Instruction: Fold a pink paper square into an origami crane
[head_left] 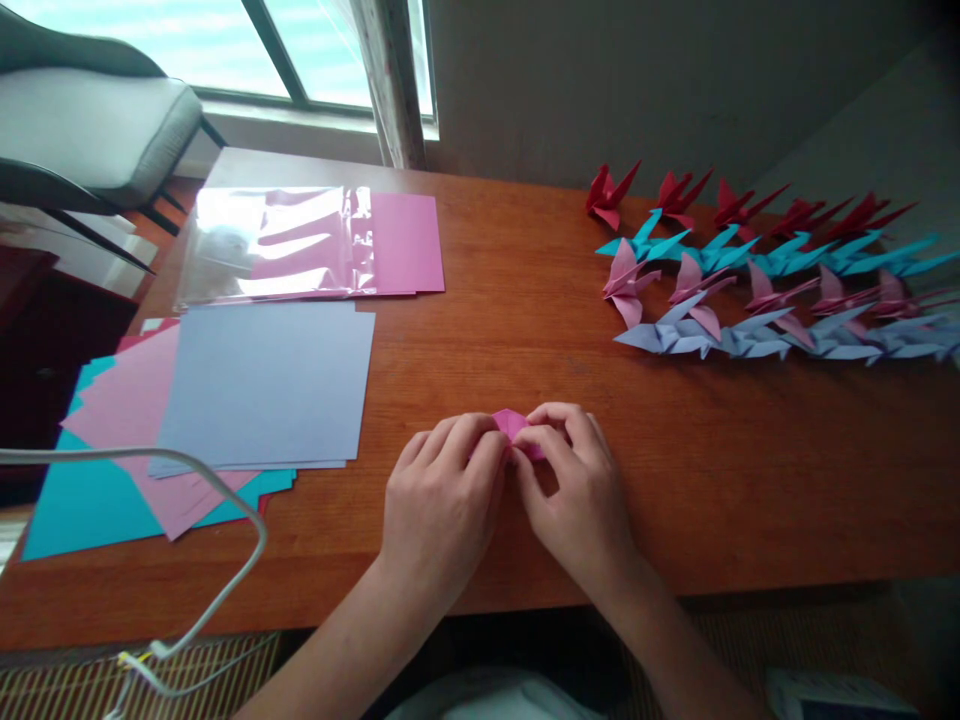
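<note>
A small folded piece of bright pink paper (511,422) lies between my two hands near the front of the wooden table. My left hand (450,480) pinches its left side, with the fingers bent over it and covering much of it. On the other side, the thumb and forefinger of my right hand (577,480) close on the paper's right edge. Only the top and a bit of the right part show, so its full shape is hidden.
Rows of folded paper cranes in red (606,196), turquoise (720,250), pink (628,284) and pale blue (675,332) stand at the right. Loose paper sheets (270,385) and a clear plastic sleeve (225,245) with pink paper (409,243) lie left. A white cable (259,540) crosses the lower left.
</note>
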